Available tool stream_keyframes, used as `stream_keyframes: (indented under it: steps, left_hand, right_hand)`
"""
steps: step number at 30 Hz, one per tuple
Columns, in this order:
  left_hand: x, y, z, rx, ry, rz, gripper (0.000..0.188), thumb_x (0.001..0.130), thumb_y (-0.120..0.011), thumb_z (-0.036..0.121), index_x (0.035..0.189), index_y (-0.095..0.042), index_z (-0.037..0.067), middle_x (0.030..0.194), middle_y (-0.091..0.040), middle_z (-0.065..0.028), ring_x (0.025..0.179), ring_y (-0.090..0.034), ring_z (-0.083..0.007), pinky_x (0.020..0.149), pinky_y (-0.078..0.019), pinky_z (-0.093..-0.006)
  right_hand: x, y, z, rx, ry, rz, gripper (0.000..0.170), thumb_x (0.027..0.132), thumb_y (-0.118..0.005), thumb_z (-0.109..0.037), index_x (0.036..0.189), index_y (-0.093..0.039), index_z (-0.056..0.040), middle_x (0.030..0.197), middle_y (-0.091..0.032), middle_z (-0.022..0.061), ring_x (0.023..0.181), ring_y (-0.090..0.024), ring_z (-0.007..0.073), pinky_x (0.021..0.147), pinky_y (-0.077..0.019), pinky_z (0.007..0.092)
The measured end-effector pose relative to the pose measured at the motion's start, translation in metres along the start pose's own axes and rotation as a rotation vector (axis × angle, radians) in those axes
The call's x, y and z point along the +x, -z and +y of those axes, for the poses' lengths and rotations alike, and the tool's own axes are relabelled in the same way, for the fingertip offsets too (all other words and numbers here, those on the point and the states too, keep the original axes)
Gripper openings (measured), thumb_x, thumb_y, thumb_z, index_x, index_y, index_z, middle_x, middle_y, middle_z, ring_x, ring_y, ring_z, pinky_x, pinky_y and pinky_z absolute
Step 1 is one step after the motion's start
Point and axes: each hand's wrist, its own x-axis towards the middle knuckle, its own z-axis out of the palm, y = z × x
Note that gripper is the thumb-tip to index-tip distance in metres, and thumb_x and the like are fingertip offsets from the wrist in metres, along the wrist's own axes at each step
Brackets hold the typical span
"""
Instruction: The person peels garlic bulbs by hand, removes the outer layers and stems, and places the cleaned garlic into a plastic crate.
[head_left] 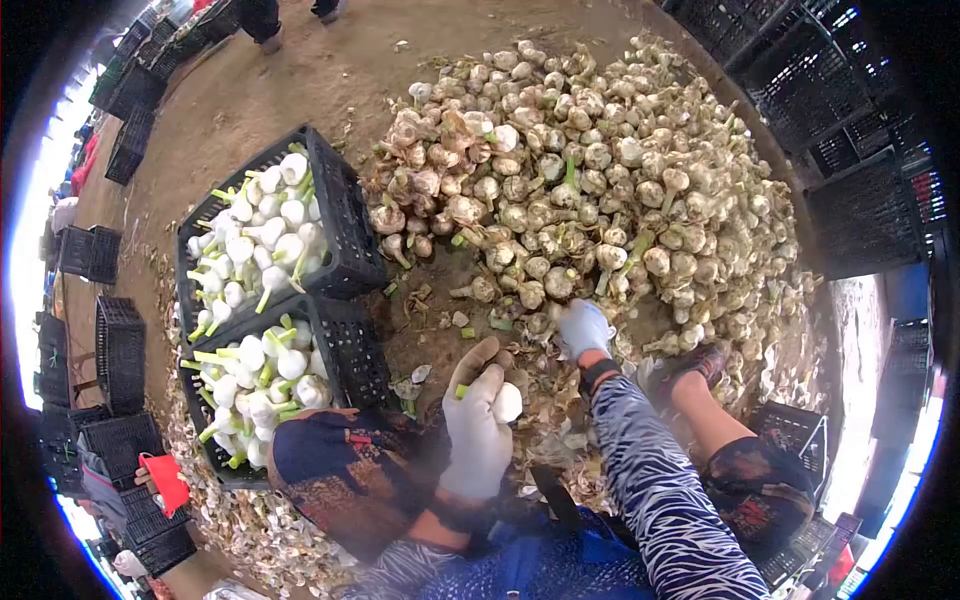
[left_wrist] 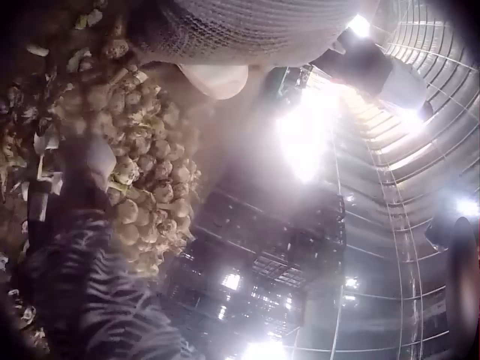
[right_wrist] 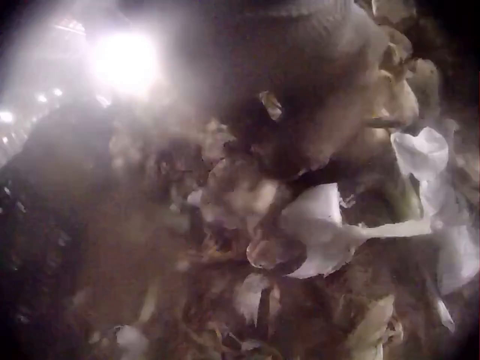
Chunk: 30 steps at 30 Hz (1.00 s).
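My gloved left hand (head_left: 475, 425) holds a white, cleaned garlic bulb (head_left: 507, 403), its cut green stem poking out on the other side of the fingers. The same bulb (left_wrist: 217, 79) shows under the knitted glove in the left wrist view. My gloved right hand (head_left: 585, 330) is down at the near edge of a big heap of unpeeled garlic (head_left: 600, 170), back of the hand up. Its fingertips are hidden, so I cannot tell whether they grip a bulb. In the right wrist view, loose white garlic skins (right_wrist: 322, 232) lie close below that hand.
Two black crates (head_left: 345, 215) of white, trimmed garlic stand on the left, beside my knee. Peelings (head_left: 270, 535) litter the ground around my legs. Stacked black crates (head_left: 820, 85) line the right side, and more crates (head_left: 120, 350) stand far left. Another person's feet (head_left: 270, 42) show at the top.
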Motion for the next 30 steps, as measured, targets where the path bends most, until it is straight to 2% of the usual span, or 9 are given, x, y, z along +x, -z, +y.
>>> stream_keyframes:
  steps: [3,6,10,11,13,21,25,27,30]
  left_hand:
    - [0.011,-0.003,-0.011,-0.054,-0.042,-0.061,0.028,0.091,-0.049,0.003,0.118,-0.056,0.005,0.099,-0.063,-0.0085,0.082,-0.064,-0.0205,0.069,-0.0558,-0.0320]
    - [-0.005,0.010,-0.014,-0.086,0.003,-0.027,0.028,0.086,-0.054,0.001,0.114,-0.057,-0.001,0.098,-0.062,-0.0098,0.081,-0.065,-0.0197,0.072,-0.0556,-0.0287]
    - [-0.023,0.010,-0.017,-0.010,0.009,-0.057,0.028,0.087,-0.053,0.001,0.114,-0.057,0.000,0.099,-0.063,-0.0102,0.084,-0.065,-0.0197,0.072,-0.0553,-0.0282]
    - [-0.026,0.016,-0.018,0.037,-0.008,-0.079,0.027,0.088,-0.052,0.003,0.114,-0.057,0.000,0.099,-0.063,-0.0100,0.086,-0.064,-0.0196,0.073,-0.0551,-0.0282]
    - [-0.020,0.017,-0.024,0.041,-0.020,-0.103,0.024,0.090,-0.049,0.005,0.113,-0.057,0.004,0.098,-0.064,-0.0095,0.080,-0.065,-0.0208,0.068,-0.0573,-0.0338]
    - [-0.019,-0.006,-0.012,0.071,0.023,-0.016,0.024,0.092,-0.050,0.008,0.114,-0.057,0.003,0.100,-0.062,-0.0076,0.084,-0.063,-0.0178,0.071,-0.0558,-0.0308]
    - [-0.012,-0.003,-0.019,0.139,-0.031,-0.064,0.030,0.089,-0.055,0.008,0.119,-0.055,0.002,0.100,-0.062,-0.0077,0.074,-0.064,-0.0145,0.063,-0.0539,-0.0245]
    - [0.001,0.005,-0.030,0.274,-0.054,-0.112,0.035,0.087,-0.057,0.007,0.122,-0.054,0.002,0.103,-0.062,-0.0086,0.072,-0.063,-0.0132,0.062,-0.0531,-0.0237]
    - [-0.003,0.011,-0.038,0.699,-0.184,-0.333,0.050,0.083,-0.062,0.004,0.132,-0.050,0.004,0.119,-0.058,-0.0095,0.089,-0.061,-0.0147,0.075,-0.0507,-0.0229]
  right_hand:
    - [-0.002,0.002,0.045,-0.022,0.160,0.228,0.039,0.084,-0.055,-0.037,0.100,-0.065,-0.0029,0.103,-0.067,0.0180,0.100,-0.062,0.0364,0.086,-0.0488,0.0426]
    - [-0.055,-0.001,0.061,-0.036,0.173,0.029,0.029,0.087,-0.053,-0.027,0.107,-0.061,-0.0071,0.111,-0.062,0.0224,0.099,-0.062,0.0365,0.083,-0.0500,0.0439]
    - [-0.070,-0.018,0.042,-0.195,0.474,0.191,0.038,0.085,-0.050,-0.013,0.123,-0.051,-0.0099,0.112,-0.062,0.0205,0.099,-0.063,0.0357,0.079,-0.0523,0.0450]
    - [-0.054,-0.026,0.040,-0.238,0.457,-0.040,0.041,0.085,-0.052,-0.013,0.126,-0.049,-0.0106,0.117,-0.059,0.0189,0.100,-0.063,0.0343,0.080,-0.0528,0.0437]
    - [-0.051,-0.018,0.027,-0.339,0.445,-0.086,0.042,0.085,-0.053,-0.012,0.127,-0.048,-0.0107,0.120,-0.055,0.0193,0.100,-0.063,0.0348,0.080,-0.0525,0.0435]
    - [-0.039,-0.016,0.029,-0.237,0.510,-0.048,0.046,0.083,-0.057,-0.014,0.128,-0.046,-0.0098,0.119,-0.054,0.0225,0.102,-0.061,0.0374,0.082,-0.0508,0.0424]
    - [-0.058,-0.043,0.056,0.186,0.326,-0.019,0.034,0.085,-0.055,-0.012,0.119,-0.049,-0.0090,0.106,-0.062,0.0199,0.096,-0.063,0.0355,0.074,-0.0523,0.0417]
    - [-0.092,-0.023,0.056,1.288,0.002,-0.332,0.040,0.085,-0.059,-0.015,0.121,-0.048,-0.0030,0.106,-0.061,0.0159,0.086,-0.065,0.0304,0.068,-0.0549,0.0424]
    - [-0.141,0.009,0.051,1.714,0.051,-0.376,0.038,0.088,-0.059,-0.018,0.121,-0.047,-0.0027,0.102,-0.061,0.0116,0.077,-0.064,0.0237,0.058,-0.0554,0.0384]
